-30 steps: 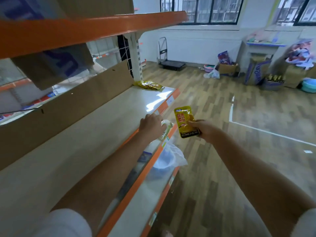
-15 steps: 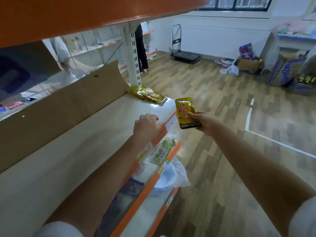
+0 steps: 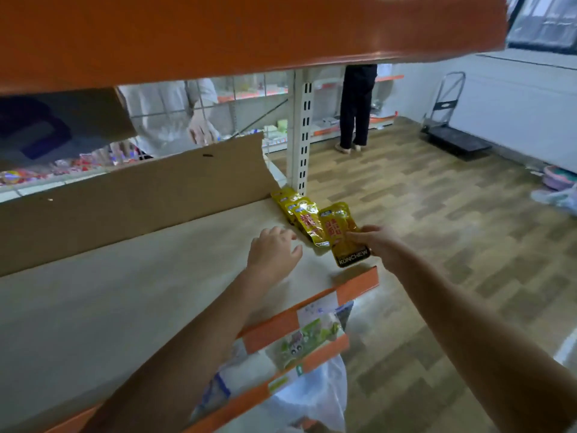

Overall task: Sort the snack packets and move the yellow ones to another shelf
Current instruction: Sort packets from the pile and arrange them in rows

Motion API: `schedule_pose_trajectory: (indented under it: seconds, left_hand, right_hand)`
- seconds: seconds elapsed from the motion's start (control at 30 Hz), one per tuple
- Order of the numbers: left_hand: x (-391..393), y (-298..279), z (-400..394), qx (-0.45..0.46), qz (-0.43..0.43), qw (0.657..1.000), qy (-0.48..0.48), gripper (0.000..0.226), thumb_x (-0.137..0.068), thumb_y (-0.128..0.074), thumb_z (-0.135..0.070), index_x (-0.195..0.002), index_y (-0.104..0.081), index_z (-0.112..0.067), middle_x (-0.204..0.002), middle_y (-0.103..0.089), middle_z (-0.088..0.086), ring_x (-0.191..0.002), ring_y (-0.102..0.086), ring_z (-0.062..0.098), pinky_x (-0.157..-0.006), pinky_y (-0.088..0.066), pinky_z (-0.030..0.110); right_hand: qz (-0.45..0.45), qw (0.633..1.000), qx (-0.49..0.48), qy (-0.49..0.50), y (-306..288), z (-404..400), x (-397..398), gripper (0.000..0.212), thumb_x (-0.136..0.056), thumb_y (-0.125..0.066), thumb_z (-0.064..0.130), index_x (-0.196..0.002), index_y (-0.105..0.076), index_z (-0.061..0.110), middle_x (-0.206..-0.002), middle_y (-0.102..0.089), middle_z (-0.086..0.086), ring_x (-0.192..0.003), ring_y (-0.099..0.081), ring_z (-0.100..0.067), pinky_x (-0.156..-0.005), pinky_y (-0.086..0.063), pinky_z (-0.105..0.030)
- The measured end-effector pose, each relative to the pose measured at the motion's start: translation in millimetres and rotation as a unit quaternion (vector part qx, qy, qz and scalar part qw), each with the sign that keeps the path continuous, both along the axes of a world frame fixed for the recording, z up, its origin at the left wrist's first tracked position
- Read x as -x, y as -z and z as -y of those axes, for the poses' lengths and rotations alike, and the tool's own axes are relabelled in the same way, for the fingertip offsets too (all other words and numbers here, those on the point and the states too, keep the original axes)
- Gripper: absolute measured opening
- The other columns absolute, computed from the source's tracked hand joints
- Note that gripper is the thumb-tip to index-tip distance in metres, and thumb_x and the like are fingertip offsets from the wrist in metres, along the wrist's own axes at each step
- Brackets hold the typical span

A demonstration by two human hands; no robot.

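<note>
On the shelf (image 3: 156, 276), right hand (image 3: 379, 242) grips yellow "KONCHEW" packet (image 3: 342, 235).

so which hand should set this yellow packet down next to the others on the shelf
Right. The right hand already grips the yellow packet and holds it beside the yellow packets lying on the shelf. The left hand is empty, resting open on the shelf.

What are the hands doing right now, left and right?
Left hand: open, fingers spread, palm down over the shelf, holding nothing.
Right hand: closed on a yellow packet, placing it beside the other yellow packets.
</note>
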State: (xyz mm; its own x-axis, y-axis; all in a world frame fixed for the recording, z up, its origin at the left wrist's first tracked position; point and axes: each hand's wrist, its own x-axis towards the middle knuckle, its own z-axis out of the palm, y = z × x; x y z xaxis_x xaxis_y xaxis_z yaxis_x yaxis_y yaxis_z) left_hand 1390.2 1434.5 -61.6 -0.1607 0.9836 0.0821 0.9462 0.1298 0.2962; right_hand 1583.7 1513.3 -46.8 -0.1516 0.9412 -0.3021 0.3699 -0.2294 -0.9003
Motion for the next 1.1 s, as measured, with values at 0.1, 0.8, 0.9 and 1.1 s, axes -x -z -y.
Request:
schedule_pose_trajectory:
  seconds: [0.1, 0.8, 0.9, 1.1]
  left_hand:
    - [-3, 0, -8, 0.003, 0.007, 0.999, -0.043, 0.036, -0.095, -0.044, -0.039, -0.124, -0.056, -0.02, -0.128, -0.054, 0.001, -0.121, -0.045, 0.022, -0.094, -0.038, 0.033]
    - [-24, 4, -14, 0.025, -0.005, 0.992, -0.127, 0.036, -0.097, -0.042, -0.038, -0.127, -0.053, -0.021, -0.132, -0.052, -0.001, -0.124, -0.042, 0.019, -0.099, -0.035, 0.033]
    - [-27, 3, -14, 0.021, -0.002, 0.992, -0.126, 0.035, -0.097, -0.043, -0.037, -0.126, -0.054, -0.021, -0.13, -0.053, 0.0, -0.124, -0.042, 0.02, -0.099, -0.035, 0.034]
    - [-29, 0, -14, 0.026, -0.011, 0.992, -0.124, 0.034, -0.097, -0.042, -0.037, -0.126, -0.054, -0.021, -0.129, -0.054, 0.0, -0.123, -0.043, 0.02, -0.097, -0.036, 0.034]
  right_hand:
    - [0.018, 0.999, -0.01, -0.043, 7, -20, 12, 0.024, -0.08, -0.072, 0.011, -0.061, -0.058, 0.017, -0.06, -0.053, -0.002, -0.054, -0.043, -0.011, -0.047, -0.03, -0.02]
    - [0.282, 0.917, -0.146, -0.241, 10, -50, 19, 0.042, -0.091, -0.057, 0.039, -0.057, -0.045, 0.018, -0.058, -0.045, 0.002, -0.057, -0.044, -0.014, -0.045, -0.027, -0.024]
    - [0.325, 0.895, -0.18, -0.247, 9, -51, 19, 0.042, -0.09, -0.056, 0.046, -0.062, -0.045, 0.015, -0.066, -0.048, 0.0, -0.068, -0.048, -0.019, -0.046, -0.028, -0.025]
    - [0.393, 0.854, -0.223, -0.256, 8, -50, 18, 0.047, -0.09, -0.049, 0.055, -0.063, -0.044, 0.017, -0.065, -0.048, 0.002, -0.058, -0.046, -0.013, -0.045, -0.03, -0.025]
